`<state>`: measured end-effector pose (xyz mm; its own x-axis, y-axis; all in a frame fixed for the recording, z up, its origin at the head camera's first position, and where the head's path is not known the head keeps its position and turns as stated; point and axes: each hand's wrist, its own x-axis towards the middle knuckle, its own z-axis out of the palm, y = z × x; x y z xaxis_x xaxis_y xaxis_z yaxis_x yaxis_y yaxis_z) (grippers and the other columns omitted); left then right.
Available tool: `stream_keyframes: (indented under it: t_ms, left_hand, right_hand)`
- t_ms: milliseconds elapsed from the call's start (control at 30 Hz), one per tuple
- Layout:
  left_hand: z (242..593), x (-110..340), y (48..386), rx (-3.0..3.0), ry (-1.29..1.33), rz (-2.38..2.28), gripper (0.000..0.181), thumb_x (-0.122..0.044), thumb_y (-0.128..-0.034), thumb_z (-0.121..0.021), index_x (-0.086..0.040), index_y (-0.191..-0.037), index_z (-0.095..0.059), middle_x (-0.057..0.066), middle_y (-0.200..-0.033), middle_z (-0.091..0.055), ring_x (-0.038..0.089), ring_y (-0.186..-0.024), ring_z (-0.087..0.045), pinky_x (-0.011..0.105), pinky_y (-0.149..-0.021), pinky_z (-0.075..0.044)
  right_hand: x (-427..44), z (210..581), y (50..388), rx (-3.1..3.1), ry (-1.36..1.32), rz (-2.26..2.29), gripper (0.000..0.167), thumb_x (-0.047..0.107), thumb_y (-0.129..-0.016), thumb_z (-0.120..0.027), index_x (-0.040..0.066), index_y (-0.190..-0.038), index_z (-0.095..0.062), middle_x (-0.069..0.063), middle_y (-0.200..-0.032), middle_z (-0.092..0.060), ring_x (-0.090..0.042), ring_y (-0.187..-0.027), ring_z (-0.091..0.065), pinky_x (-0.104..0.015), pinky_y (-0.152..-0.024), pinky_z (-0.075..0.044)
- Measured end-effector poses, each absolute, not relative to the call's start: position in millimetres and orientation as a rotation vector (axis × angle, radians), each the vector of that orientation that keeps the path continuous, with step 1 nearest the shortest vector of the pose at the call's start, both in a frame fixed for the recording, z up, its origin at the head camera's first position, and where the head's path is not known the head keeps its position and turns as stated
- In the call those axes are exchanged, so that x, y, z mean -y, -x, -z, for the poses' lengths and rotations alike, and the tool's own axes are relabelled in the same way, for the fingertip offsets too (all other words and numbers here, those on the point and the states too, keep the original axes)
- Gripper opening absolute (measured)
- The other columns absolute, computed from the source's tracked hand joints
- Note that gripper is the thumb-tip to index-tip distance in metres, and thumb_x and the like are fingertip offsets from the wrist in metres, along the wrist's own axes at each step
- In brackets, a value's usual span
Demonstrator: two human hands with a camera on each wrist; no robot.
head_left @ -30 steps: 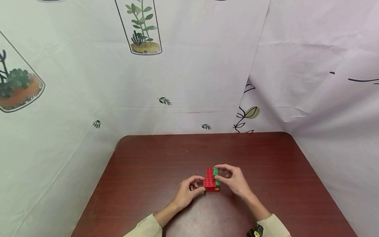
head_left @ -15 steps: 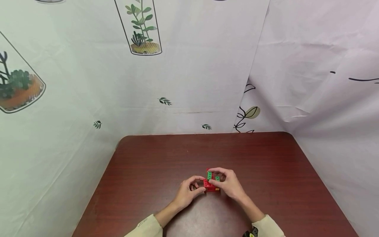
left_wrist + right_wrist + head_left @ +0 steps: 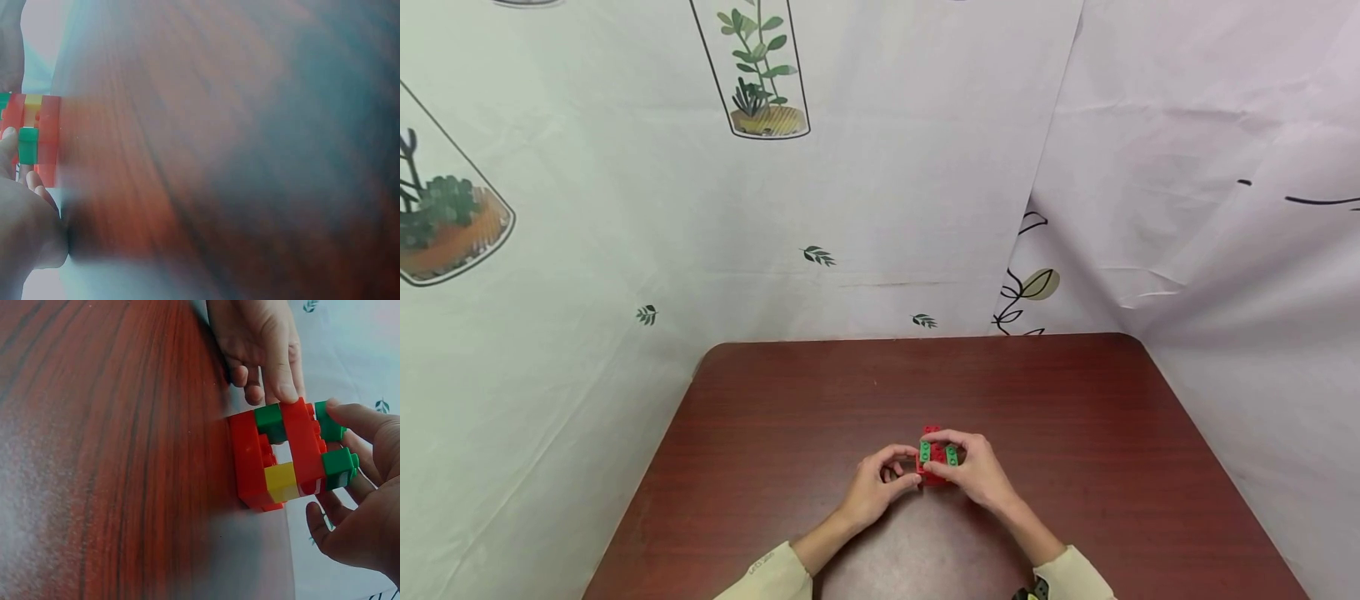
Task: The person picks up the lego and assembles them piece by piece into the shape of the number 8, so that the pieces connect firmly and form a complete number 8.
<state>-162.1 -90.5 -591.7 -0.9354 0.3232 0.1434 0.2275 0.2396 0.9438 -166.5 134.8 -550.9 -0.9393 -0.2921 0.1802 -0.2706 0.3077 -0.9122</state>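
A block structure stands on the table: red bricks [image 3: 250, 456] at the bottom, a green and a yellow brick [image 3: 281, 481] between, and a longer red brick [image 3: 303, 447] above. On its top right end sits a green brick [image 3: 952, 456]. My right hand [image 3: 985, 475] pinches another green brick [image 3: 925, 452] between thumb and fingertips at the top left end; whether it touches the red studs, I cannot tell. From the left side, my left hand [image 3: 868, 492] grips the structure with thumb and forefinger, its other fingers curled.
The brown wooden table [image 3: 790, 400] spreads around the blocks. Behind and beside it hangs a white cloth [image 3: 880, 208] printed with plants. A dark watch [image 3: 1040, 588] is on the right wrist by the light sleeve [image 3: 1075, 575].
My right hand has carried the pinched green brick leftward and a little nearer, from the right side across to the top left end. The left hand has stayed in place.
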Motion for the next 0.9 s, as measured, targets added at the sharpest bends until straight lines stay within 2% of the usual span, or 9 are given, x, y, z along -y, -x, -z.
stream_keyframes:
  t_ms: [267,700,900]
  left_hand:
    - [589.9,90.9,161.1,-2.416,-0.555,-1.802,0.033,-0.015,-0.0938,-0.083,-0.016,-0.125,-0.074,0.003,-0.091,-0.064,0.011,-0.071,-0.052,0.022,-0.063,-0.043]
    - [590.9,90.5,161.5,-2.416,-0.551,-1.808,0.032,-0.015,-0.0941,-0.083,-0.016,-0.125,-0.073,0.003,-0.095,-0.067,0.010,-0.073,-0.052,0.022,-0.064,-0.044]
    - [592.5,90.6,162.1,-2.431,-0.546,-1.789,0.032,-0.015,-0.0938,-0.083,-0.015,-0.125,-0.073,0.004,-0.091,-0.065,0.010,-0.070,-0.051,0.021,-0.063,-0.043]
  right_hand:
    - [-132.8,552.0,165.7,-2.490,0.547,1.767,0.033,0.012,-0.089,-0.088,0.010,-0.120,-0.079,-0.011,-0.114,-0.076,-0.017,-0.090,-0.069,-0.025,-0.074,-0.057]
    - [-132.5,553.9,166.5,-2.474,0.592,1.770,0.032,0.010,-0.088,-0.088,0.009,-0.119,-0.079,-0.009,-0.112,-0.076,-0.018,-0.089,-0.068,-0.024,-0.074,-0.056]
    - [-132.2,553.4,166.8,-2.483,0.635,1.760,0.031,0.010,-0.088,-0.089,0.010,-0.118,-0.079,-0.008,-0.111,-0.077,-0.019,-0.087,-0.068,-0.024,-0.073,-0.055]
